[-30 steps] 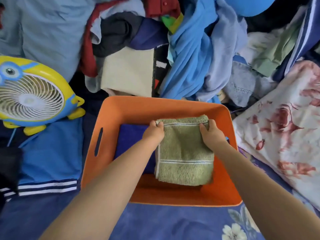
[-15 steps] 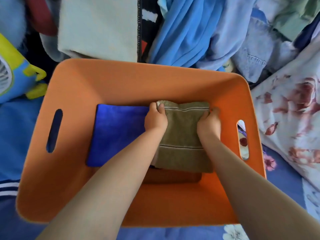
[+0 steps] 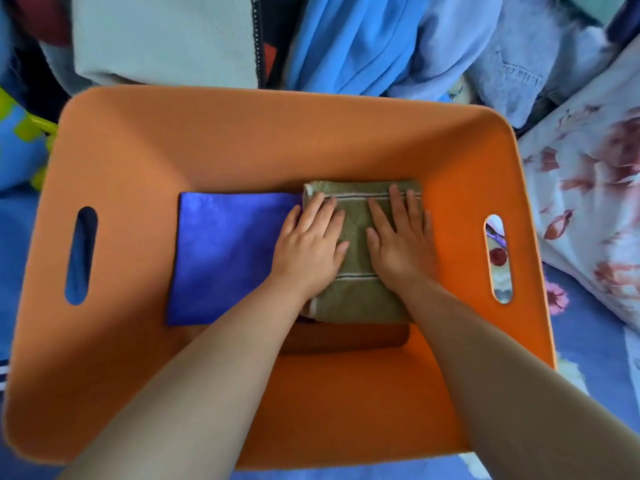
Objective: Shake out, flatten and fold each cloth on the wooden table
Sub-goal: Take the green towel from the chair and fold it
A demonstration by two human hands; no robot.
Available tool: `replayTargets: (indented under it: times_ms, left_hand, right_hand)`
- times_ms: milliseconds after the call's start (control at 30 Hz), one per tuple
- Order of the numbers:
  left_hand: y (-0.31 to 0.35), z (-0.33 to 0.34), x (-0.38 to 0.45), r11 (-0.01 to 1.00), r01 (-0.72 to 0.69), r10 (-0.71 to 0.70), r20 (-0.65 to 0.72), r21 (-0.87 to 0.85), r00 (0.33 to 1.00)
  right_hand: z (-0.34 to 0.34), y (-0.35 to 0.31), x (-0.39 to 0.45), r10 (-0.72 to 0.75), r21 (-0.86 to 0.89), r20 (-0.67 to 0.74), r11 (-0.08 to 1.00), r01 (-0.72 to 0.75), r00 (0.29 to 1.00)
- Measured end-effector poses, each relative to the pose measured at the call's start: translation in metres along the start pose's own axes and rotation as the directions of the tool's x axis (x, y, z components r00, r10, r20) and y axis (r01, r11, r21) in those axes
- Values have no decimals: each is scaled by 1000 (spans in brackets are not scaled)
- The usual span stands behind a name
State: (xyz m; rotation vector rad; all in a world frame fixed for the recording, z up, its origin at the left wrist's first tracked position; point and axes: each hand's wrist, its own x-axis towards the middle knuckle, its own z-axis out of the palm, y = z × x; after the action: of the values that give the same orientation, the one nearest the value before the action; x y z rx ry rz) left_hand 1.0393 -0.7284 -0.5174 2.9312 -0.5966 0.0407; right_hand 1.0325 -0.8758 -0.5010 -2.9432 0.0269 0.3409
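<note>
Now the folded olive-green terry towel with pale stripes (image 3: 360, 244) lies flat in the right half of the orange plastic basket with slot handles (image 3: 242, 140), on top of a brown folded cloth (image 3: 346, 337) whose edge shows at the near side. Its long axis runs straight away from me, and it sits directly under both palms, so neither hand is nearer. My left hand (image 3: 308, 247) covers its left edge, my right hand (image 3: 401, 240) its right half, both spread flat with straight fingers, pressing down and holding nothing. Just beside the towel, touching its left edge, lies a folded royal-blue cloth (image 3: 228, 258).

Half a second ago both hands were curled, pinching the towel's far corners; those grips have let go and the fingers have flattened out (the towel is set down, I judge). Behind the basket unfolded clothes are piled, among them a bright blue garment (image 3: 346, 39).
</note>
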Motion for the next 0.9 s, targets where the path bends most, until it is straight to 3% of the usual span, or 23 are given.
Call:
replayTargets:
  times_ms: [100, 200, 300, 400, 500, 667, 900]
  left_hand:
    - [-2, 4, -5, 999, 7, 0, 186, -38, 983]
    - [1, -1, -3, 999, 45, -44, 198, -1, 979]
    - [2, 2, -3, 997, 76, -65, 374, -13, 925]
    - [5, -15, 1, 996, 87, -89, 431, 25, 898]
    - [12, -44, 4, 994, 98, -110, 409, 50, 906]
    - [27, -110, -9, 986, 71, -116, 317, 150, 941]
    - [75, -220, -68, 971, 86, -118, 132, 225, 984]
  right_hand:
    - [5, 2, -1, 2, -8, 29, 1000, -2, 1000]
    - [9, 3, 0, -4, -17, 54, 1000, 5, 999]
    - [5, 4, 3, 9, -26, 107, 1000, -7, 994]
    - [-7, 1, 0, -3, -17, 167, 1000, 6, 986]
    - [-30, -3, -13, 5, 15, 165, 1000, -7, 986]
    - [-83, -15, -54, -18, 117, 37, 993, 14, 999]
    - [-168, -30, -152, -73, 53, -303, 994, 94, 950]
